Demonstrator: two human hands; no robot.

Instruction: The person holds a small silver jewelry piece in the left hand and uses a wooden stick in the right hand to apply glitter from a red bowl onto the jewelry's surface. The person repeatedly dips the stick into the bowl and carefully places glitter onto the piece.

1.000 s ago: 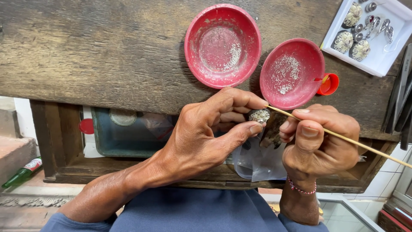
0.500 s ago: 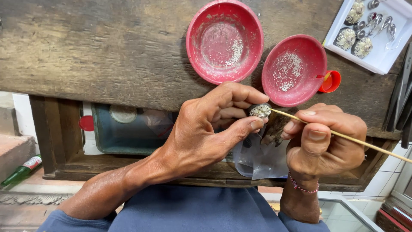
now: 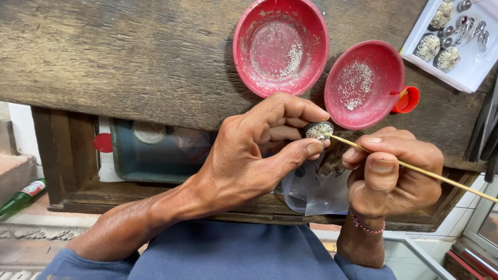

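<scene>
My left hand (image 3: 257, 150) pinches a small round silver ornament (image 3: 318, 129) between thumb and fingertips, just below the bench's front edge. My right hand (image 3: 391, 173) grips a thin wooden stick (image 3: 441, 178) like a pen; its tip touches the ornament's right side. Two red plastic bowls sit on the worn wooden bench (image 3: 129, 57): a larger bowl (image 3: 280, 45) and a smaller bowl (image 3: 364, 84), both dusted with tiny silver granules.
A white tray (image 3: 459, 49) with several silver jewellery pieces lies at the top right. A small red cap (image 3: 407, 99) sits beside the smaller bowl. Under the bench are a grey-blue box (image 3: 155, 155), a clear plastic bag (image 3: 316, 192), and a green bottle (image 3: 21, 196) on the floor.
Both hands have shifted slightly while the stick tip stays on the ornament. The view has moved a little, so the bowls sit higher in frame.
</scene>
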